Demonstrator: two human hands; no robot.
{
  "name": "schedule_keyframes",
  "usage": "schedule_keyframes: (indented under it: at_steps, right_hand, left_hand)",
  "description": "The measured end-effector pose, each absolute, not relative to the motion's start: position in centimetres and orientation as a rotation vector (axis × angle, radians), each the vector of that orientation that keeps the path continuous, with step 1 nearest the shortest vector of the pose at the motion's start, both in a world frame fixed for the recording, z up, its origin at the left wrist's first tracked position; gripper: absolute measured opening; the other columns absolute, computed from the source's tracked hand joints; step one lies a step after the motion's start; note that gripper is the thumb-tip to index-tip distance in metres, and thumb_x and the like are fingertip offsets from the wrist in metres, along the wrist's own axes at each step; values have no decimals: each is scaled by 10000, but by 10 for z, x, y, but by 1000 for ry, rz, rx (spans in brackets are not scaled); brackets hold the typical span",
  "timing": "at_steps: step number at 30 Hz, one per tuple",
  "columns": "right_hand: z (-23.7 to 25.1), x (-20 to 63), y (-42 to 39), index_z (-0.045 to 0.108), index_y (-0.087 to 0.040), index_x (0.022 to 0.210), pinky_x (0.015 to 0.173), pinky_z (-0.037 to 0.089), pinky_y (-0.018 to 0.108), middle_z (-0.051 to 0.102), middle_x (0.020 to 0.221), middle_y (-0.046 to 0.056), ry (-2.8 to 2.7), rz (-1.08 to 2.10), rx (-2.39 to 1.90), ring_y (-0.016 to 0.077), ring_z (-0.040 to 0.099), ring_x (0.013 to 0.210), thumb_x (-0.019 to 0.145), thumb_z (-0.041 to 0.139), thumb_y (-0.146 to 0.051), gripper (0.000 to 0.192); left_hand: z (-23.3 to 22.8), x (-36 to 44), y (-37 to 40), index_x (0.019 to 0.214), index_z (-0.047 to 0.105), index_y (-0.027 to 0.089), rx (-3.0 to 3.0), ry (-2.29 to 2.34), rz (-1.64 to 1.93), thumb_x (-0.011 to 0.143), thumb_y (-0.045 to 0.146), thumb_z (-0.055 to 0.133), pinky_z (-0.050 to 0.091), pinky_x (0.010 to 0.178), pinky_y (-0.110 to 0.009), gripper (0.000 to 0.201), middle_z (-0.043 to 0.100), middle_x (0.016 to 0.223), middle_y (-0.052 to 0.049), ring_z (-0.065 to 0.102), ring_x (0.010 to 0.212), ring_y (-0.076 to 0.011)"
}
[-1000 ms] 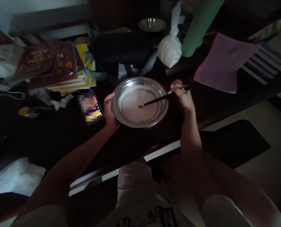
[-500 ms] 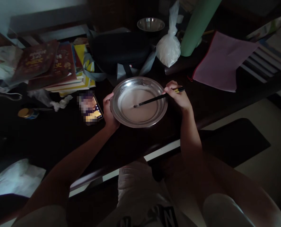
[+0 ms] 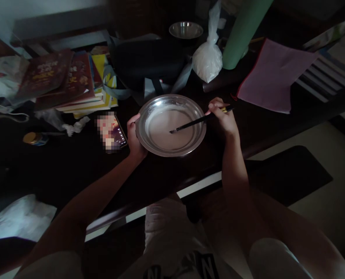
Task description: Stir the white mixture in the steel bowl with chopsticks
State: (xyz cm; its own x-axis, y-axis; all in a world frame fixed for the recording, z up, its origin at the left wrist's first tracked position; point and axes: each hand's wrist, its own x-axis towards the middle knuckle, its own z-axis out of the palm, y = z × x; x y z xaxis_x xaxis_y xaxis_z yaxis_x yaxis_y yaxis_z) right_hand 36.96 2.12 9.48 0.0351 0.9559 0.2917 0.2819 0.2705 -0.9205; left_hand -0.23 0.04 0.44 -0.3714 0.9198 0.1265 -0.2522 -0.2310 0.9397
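A shiny metal bowl [image 3: 172,152] stands on the dark table with a pale, milky mixture [image 3: 161,130] inside. My left hand [image 3: 135,137] grips the bowl's left side, its thumb on the rim and the other fingers hidden beneath. Over the bowl's right rim, my right hand [image 3: 222,115] is closed around black chopsticks [image 3: 191,123] with gold bands near the upper end. They slant down to the left, and their tips reach the mixture around the bowl's middle. How many sticks there are is hard to tell in the dim light.
Left of the bowl lies a lit phone [image 3: 114,133], with stacked books [image 3: 70,83] behind it and a small jar [image 3: 34,138] farther left. At the back are a knotted bag of white powder [image 3: 207,64], a second metal bowl [image 3: 186,30], a green cylinder [image 3: 242,38] and a pink pouch [image 3: 273,77].
My right hand has shifted slightly right, drawing the chopsticks' tips right through the mixture. The phone's picture has changed. My left hand and the bowl stay in place.
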Motion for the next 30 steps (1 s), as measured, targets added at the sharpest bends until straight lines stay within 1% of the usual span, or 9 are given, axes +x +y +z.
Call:
schedule_keyframes:
  at_steps: [2,6,10,14,17,20,22,26,30]
  right_hand:
    - [95,369,21,880,-354,806,1244,617,657,667,888,41,-1514,830,-1205,356,741,1145,851,918,-1086,734]
    - [95,368,21,857,-351,767,1253,615,651,665,891,36,-1514,799,-1197,336,738,1118,850,937,-1070,728]
    - [97,369,20,868,-363,791,1243,622,656,636,870,30,-1442,795,-1218,344,746,1131,893,932,-1031,678]
    - [97,366,19,859,-356,781,1230,612,669,647,887,39,-1514,826,-1180,355,729,1127,831,936,-1079,729]
    - [98,366,20,859,-369,778,1223,596,656,610,873,37,-1486,780,-1201,346,702,1105,825,879,-1138,771]
    - [99,366,19,878,-380,806,1205,587,655,579,861,35,-1462,789,-1207,343,683,1086,824,834,-1170,792]
    - [99,365,19,879,-375,816,1201,585,658,588,869,37,-1496,826,-1198,348,677,1092,802,845,-1176,801]
    - [98,366,19,867,-364,820,1233,586,664,620,899,46,-1518,798,-1195,361,697,1133,840,880,-1120,756]
    - [98,368,19,911,-368,897,1256,611,683,651,897,46,-1481,800,-1213,371,744,1145,901,914,-1035,667]
  left_hand:
    - [3,-3,1,1368,865,293,929,1132,1730,1179,705,846,675,1329,-520,454,909,1436,-74,827,1397,-316]
    - [4,2,1,1354,860,265,879,1139,1772,1174,689,832,680,1298,-510,460,902,1428,-102,818,1314,-297]
    - [7,6,-1,1351,853,290,894,1131,1774,1166,728,816,657,1339,-506,477,889,1502,-90,808,1384,-301]
    - [9,5,-2,1325,870,310,908,1117,1771,1108,787,856,660,1348,-527,524,890,1520,-93,816,1408,-321]
    - [10,4,-2,1292,887,324,885,1119,1764,1067,788,900,678,1322,-518,516,904,1496,-86,823,1379,-324]
    - [11,2,-2,1296,894,322,872,1126,1759,1066,784,911,683,1311,-525,516,911,1459,-81,829,1352,-324]
    - [10,1,-3,1322,890,318,898,1128,1741,1086,795,901,678,1322,-536,532,906,1459,-92,831,1383,-332]
    - [9,-1,-3,1367,873,299,963,1121,1730,1130,810,858,671,1341,-559,563,899,1457,-103,824,1455,-350]
    - [10,0,-3,1350,878,287,938,1135,1736,1136,774,854,654,1363,-564,533,903,1481,-94,824,1444,-338]
